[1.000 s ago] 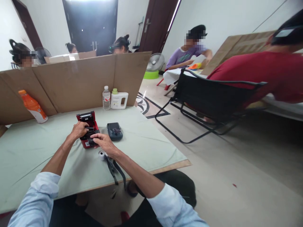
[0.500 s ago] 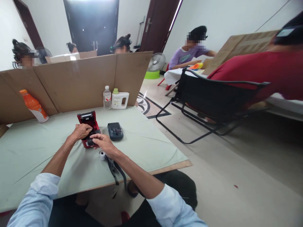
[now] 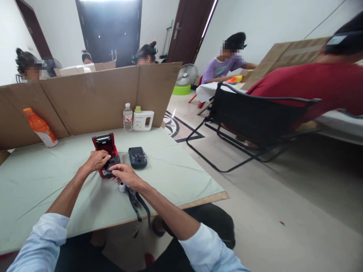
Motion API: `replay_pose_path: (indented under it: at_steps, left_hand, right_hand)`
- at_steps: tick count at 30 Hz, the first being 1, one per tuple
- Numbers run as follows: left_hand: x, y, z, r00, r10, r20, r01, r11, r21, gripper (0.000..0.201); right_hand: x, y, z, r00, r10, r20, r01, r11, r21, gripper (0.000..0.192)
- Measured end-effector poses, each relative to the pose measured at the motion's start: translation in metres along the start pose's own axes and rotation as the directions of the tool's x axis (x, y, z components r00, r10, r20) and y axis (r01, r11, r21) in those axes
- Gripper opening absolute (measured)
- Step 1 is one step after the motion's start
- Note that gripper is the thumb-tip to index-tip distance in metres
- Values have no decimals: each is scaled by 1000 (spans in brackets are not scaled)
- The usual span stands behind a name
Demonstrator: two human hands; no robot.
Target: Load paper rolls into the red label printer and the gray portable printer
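Both hands on the red printer (image 3: 105, 151), lid up, on the worktop (image 3: 170, 170).
Left hand (image 3: 95, 160) grips its body; right hand (image 3: 124, 174) seems to pinch its front edge, paper roll (image 3: 121, 186) just beside.

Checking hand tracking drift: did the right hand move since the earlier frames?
Yes. The right hand slid toward the person, closer to the small white paper roll on the table.

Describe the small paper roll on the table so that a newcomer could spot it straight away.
Start at the green table with cardboard screens behind. Near its front edge both hands work on a red device with its lid up. The paper roll lies just beneath the right hand, beside a black strap: the only small white cylinder there.
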State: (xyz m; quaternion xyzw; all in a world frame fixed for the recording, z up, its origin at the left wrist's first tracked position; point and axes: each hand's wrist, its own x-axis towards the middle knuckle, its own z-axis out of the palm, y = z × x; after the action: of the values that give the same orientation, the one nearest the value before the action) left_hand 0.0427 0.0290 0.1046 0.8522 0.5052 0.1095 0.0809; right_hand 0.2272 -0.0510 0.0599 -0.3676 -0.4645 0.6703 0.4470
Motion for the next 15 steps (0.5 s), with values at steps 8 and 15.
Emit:
replay_pose_path:
  at_steps: [8, 15]
  left_hand:
    - [8, -43, -2, 774, -345, -531, 212, 931, -297, 42]
    - [23, -57, -7, 849, -279, -448, 16, 862, -506, 59]
  right_hand:
    - [-1, 1, -4, 1000, 17, 12, -16, 997, -75, 11]
    - [0, 2, -8, 999, -32, 26, 36, 986, -163, 18]
